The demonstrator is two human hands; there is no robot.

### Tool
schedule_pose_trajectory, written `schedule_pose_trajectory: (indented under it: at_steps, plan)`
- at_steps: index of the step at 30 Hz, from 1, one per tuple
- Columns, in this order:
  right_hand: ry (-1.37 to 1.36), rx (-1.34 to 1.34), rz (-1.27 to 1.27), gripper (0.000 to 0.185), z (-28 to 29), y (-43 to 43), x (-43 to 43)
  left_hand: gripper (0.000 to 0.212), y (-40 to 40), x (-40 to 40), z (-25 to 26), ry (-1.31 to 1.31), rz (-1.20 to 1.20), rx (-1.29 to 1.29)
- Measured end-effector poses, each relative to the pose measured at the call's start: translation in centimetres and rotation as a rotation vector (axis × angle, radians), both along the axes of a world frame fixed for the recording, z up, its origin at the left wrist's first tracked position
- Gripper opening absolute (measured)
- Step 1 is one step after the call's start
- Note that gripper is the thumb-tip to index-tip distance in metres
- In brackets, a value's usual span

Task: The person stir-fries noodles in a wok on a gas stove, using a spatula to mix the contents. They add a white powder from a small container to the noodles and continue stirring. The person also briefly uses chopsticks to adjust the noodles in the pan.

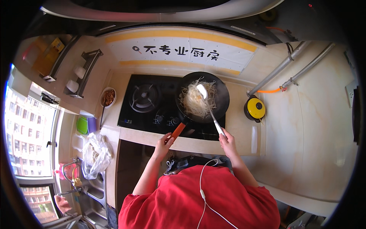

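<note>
My left hand [163, 145] grips the orange handle [178, 130] of a black wok [223, 96], which sits over the right burner of the stove. Shredded pale food [191, 100], perhaps potato or bean sprouts, lies heaped in the wok, with light steam over it. In my right hand [228, 140] is the white handle of a metal spatula [212, 114]. The spatula's bright blade [202, 91] rests on or just above the shreds; I cannot tell which. The wok hides the burner beneath it.
A bare left burner [144, 95] is on the black glass cooktop [125, 114]. Left stand a bowl of brown food [108, 98], a green-lidded container [82, 125], a plastic bag [97, 156] and a sink [95, 189]. Right are a yellow-lidded pot [255, 108] and gas pipes [278, 68].
</note>
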State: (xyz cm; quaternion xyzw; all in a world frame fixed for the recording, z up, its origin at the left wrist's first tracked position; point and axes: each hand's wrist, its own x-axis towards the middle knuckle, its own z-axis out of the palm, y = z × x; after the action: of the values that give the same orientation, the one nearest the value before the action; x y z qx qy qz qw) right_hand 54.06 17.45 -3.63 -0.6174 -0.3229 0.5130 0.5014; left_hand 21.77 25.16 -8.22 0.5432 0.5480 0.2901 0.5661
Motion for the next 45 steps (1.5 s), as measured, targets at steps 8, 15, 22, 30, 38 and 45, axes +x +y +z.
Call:
schedule_pose_trajectory:
  at_steps: [8,15,22,30,38,45]
  plan:
    - [-0.534,0.279,0.221,0.034,0.3,-1.6,2.7,0.043,-0.8,1.0,2.0,0.171,0.116,0.02]
    - [-0.833,0.217,0.329,0.039,0.9,-3.1,4.1,0.042,-0.4,0.7,-0.2,0.115,0.059,-0.036]
    - [-1.061,0.209,0.105,0.039,-2.8,-2.5,4.9,0.041,0.2,0.8,1.1,0.006,-0.021,-0.154]
    - [-1.028,0.215,-0.045,0.039,-2.5,-0.4,7.4,0.041,0.5,0.1,0.9,-0.026,-0.069,-0.177]
    - [-0.936,0.204,0.202,0.047,-1.2,-2.8,-0.5,0.046,0.5,-0.2,0.4,-0.058,-0.084,-0.193]
    - [-0.983,0.206,0.028,0.038,-2.6,-2.4,2.0,0.049,0.5,-0.4,0.3,-0.084,-0.095,-0.218]
